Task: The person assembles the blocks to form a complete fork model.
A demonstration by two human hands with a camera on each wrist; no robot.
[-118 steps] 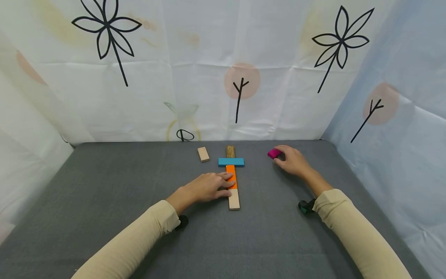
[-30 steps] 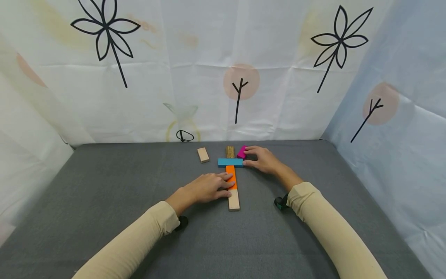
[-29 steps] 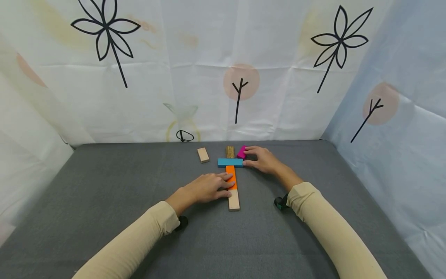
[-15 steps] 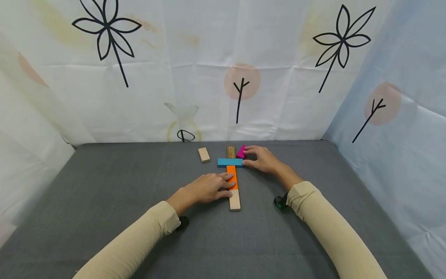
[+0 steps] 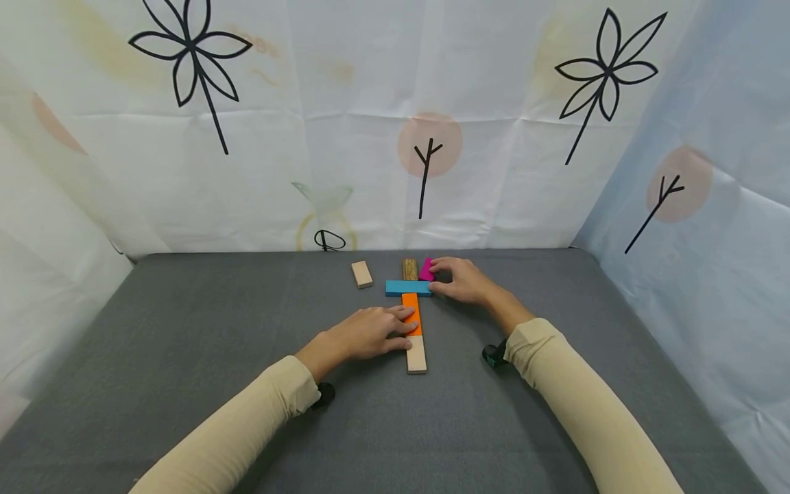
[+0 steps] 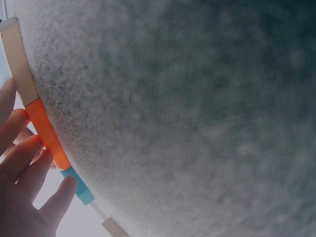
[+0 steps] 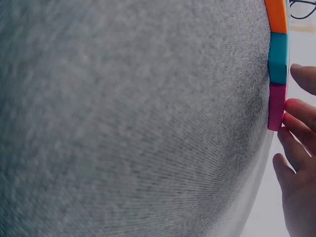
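My left hand [image 5: 367, 333] rests with extended fingers on the orange block [image 5: 411, 313] and touches the plain wooden block [image 5: 416, 355] below it. My right hand [image 5: 465, 280] touches the magenta block [image 5: 426, 269] with its fingers, while the thumb lies at the right end of the blue block [image 5: 402, 288]. In the right wrist view the fingertips meet the magenta block [image 7: 277, 107], and the thumb sits near the blue one [image 7: 278, 58]. Above the crosswise blue block lies a brown wood-grain block [image 5: 410, 269], just left of the magenta one.
A loose pale wooden block [image 5: 362, 274] lies to the upper left of the row. The blocks lie on a grey cloth-covered table [image 5: 247, 425]. A white printed curtain [image 5: 358, 137] stands along the table's back edge, with more cloth at both sides.
My right hand has brought the magenta block leftward, up beside the brown block and behind the blue one's right end. Lately it has turned slightly straighter. The left hand has stayed put.
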